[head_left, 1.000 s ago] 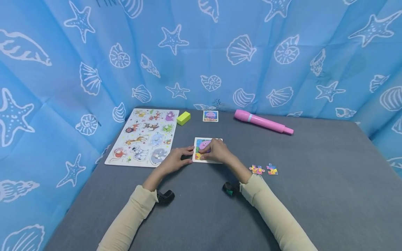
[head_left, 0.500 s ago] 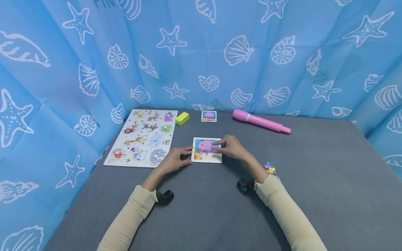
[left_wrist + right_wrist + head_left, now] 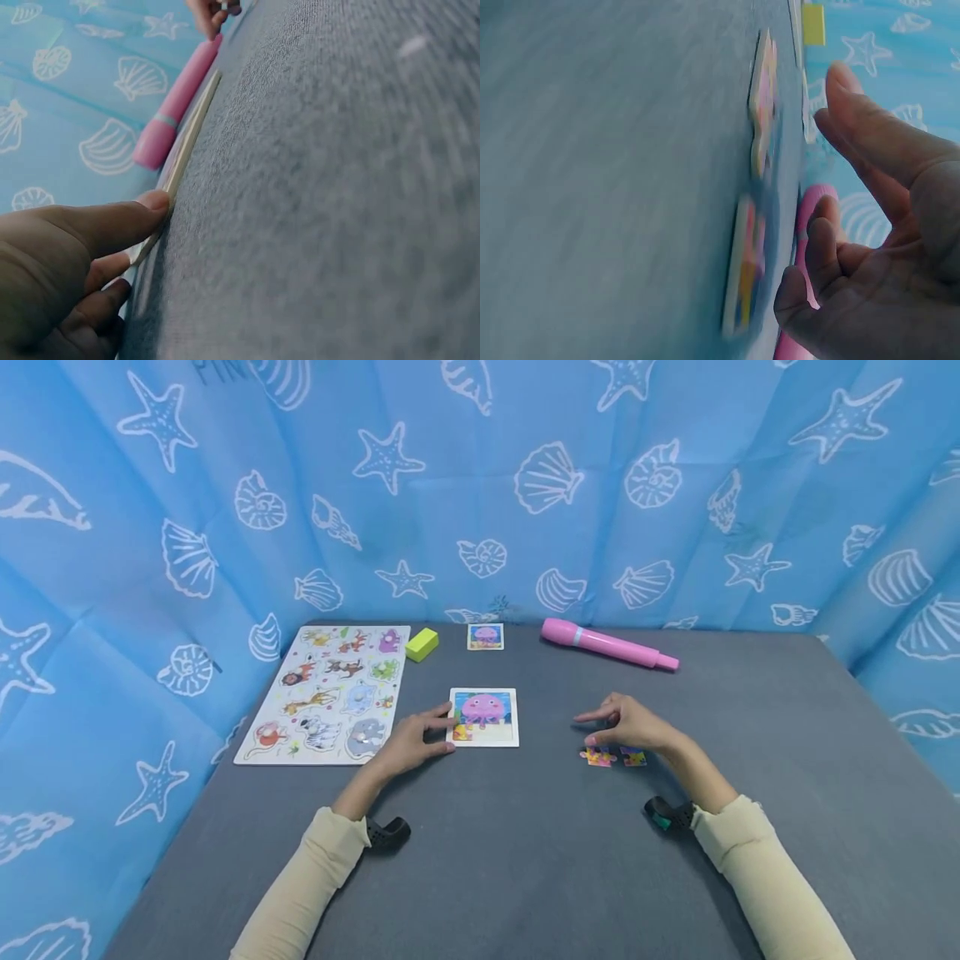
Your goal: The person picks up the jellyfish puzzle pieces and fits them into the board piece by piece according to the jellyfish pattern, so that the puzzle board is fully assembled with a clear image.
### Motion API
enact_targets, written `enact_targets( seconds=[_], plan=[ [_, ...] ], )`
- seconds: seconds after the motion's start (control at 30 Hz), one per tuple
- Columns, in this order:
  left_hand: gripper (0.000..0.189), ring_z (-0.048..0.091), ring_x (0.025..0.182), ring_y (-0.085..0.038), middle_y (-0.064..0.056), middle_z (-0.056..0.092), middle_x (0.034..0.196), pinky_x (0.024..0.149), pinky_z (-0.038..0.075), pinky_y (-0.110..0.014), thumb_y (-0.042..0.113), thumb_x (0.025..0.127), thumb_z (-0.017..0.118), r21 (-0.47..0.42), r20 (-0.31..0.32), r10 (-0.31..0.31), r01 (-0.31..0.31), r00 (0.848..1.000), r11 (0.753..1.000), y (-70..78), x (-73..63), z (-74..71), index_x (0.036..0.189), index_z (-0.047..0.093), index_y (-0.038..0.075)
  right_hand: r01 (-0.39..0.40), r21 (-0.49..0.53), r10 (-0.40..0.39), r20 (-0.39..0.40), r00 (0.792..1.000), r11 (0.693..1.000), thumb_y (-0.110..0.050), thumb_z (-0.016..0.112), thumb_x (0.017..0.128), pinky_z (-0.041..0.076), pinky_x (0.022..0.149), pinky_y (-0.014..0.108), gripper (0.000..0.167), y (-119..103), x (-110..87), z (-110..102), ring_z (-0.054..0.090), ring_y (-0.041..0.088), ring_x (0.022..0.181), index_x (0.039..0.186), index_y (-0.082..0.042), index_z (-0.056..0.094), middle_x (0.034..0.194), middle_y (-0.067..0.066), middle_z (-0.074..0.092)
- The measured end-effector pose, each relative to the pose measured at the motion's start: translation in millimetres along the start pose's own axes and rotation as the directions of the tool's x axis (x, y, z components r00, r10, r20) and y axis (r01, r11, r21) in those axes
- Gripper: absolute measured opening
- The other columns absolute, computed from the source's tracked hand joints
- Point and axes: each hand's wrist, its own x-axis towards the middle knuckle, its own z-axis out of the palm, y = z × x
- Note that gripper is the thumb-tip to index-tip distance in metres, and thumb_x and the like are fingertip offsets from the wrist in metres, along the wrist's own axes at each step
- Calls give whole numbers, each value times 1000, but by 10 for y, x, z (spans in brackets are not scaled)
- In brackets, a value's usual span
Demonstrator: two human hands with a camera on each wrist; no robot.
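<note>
A small white-framed jigsaw tray (image 3: pixel 483 710) lies flat on the grey table, showing a pink octopus-like picture; its lower right part is bare and pale. My left hand (image 3: pixel 408 742) rests at the tray's left edge, thumb at the near corner and fingers higher up, touching the frame. In the left wrist view the thumb (image 3: pixel 120 225) meets the tray's edge. My right hand (image 3: pixel 633 724) hovers over two loose jigsaw pieces, thumb and forefinger apart, holding nothing. One pink-and-yellow piece (image 3: pixel 598 757) lies under the thumb; a blue-and-yellow piece (image 3: pixel 634 757) is partly hidden.
A white animal peg puzzle board (image 3: pixel 324 697) lies at the left. Beyond the tray are a yellow-green block (image 3: pixel 422 645), a small octopus picture card (image 3: pixel 485 637) and a pink microphone-shaped toy (image 3: pixel 609 646). A blue shell-print curtain (image 3: pixel 450 502) hangs behind the table.
My right hand has left the tray, moving right to the loose pieces and uncovering the octopus picture. My left hand stays at the tray's left edge. The head view has shifted slightly.
</note>
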Motion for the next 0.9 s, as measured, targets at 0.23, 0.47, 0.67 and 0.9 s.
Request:
enact_targets(
  seconds=[0.23, 0.47, 0.67, 0.9],
  plan=[
    [44, 33, 134, -33, -15, 37, 144, 106, 31, -51, 19, 81, 70, 30, 8, 26, -26, 1000, 999, 25, 7, 10, 121, 61, 5, -35, -33, 36, 27, 999, 999, -18, 77, 73, 30, 65, 25, 42, 101, -200, -99, 35, 20, 80, 111, -4, 67, 89, 14, 46],
    [42, 32, 135, -32, -13, 38, 145, 107, 29, -50, 19, 81, 69, 32, 10, 8, -8, 1000, 999, 35, 3, 17, 120, 61, 6, -6, -60, 8, 31, 999, 998, -21, 79, 71, 30, 65, 25, 34, 138, -268, -74, 36, 19, 79, 102, -8, 73, 86, 10, 50],
    [42, 31, 135, -31, -13, 37, 145, 108, 28, -50, 19, 82, 68, 39, 20, 5, -6, 1000, 999, 36, -10, 34, 121, 61, 6, 60, -115, -60, -3, 998, 992, -23, 82, 67, 30, 63, 24, 33, 183, -273, -28, 38, 17, 74, 96, -10, 75, 82, 7, 53],
    [42, 30, 136, -31, -12, 37, 145, 108, 28, -50, 18, 82, 68, 38, 16, -4, 4, 1000, 999, 29, -6, 37, 121, 61, 6, 107, -187, -118, -46, 992, 977, -23, 85, 61, 28, 60, 24, 36, 148, -289, -8, 36, 15, 70, 93, -10, 75, 77, 7, 51]
  ],
)
